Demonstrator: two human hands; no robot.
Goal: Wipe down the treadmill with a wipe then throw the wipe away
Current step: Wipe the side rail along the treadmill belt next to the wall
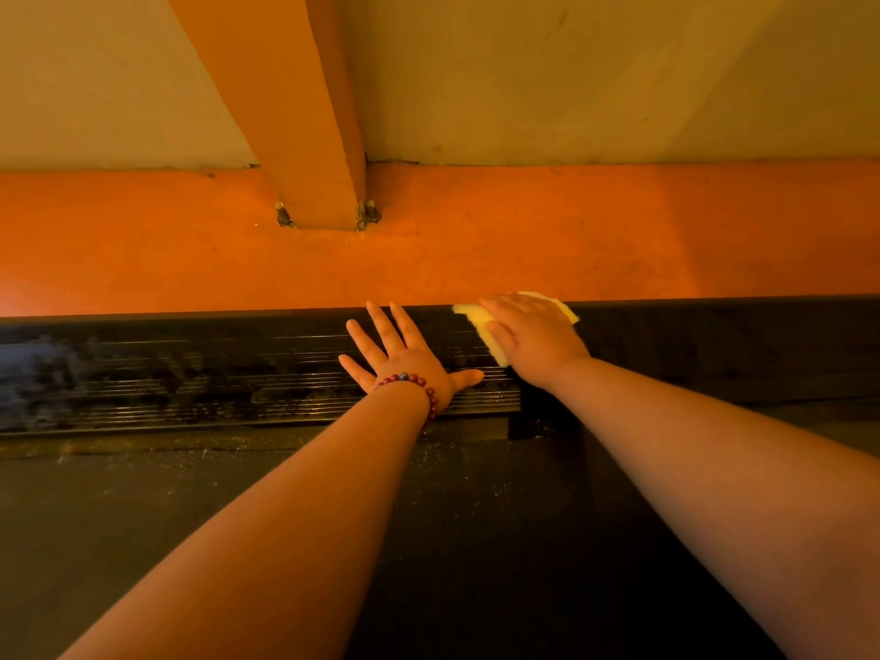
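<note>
The person leans over the treadmill with both bare arms stretched forward. The left hand (405, 359) lies flat on the black ribbed side rail (214, 373), the fingers straight and spread wide, and it holds nothing; a bracelet of red beads (419, 381) sits on its wrist. The right hand (533, 340) is just beside it and presses the yellow wipe (481, 319) down on the same rail, near the far edge. The fingers lie flat over the wipe, and its corners show on both sides of the hand. The dark belt (143, 516) is under the forearms. Beyond the rail there is an orange floor (476, 254), where an orange post (305, 135) is fixed with bolts (369, 214) before a pale wall (619, 78).
</note>
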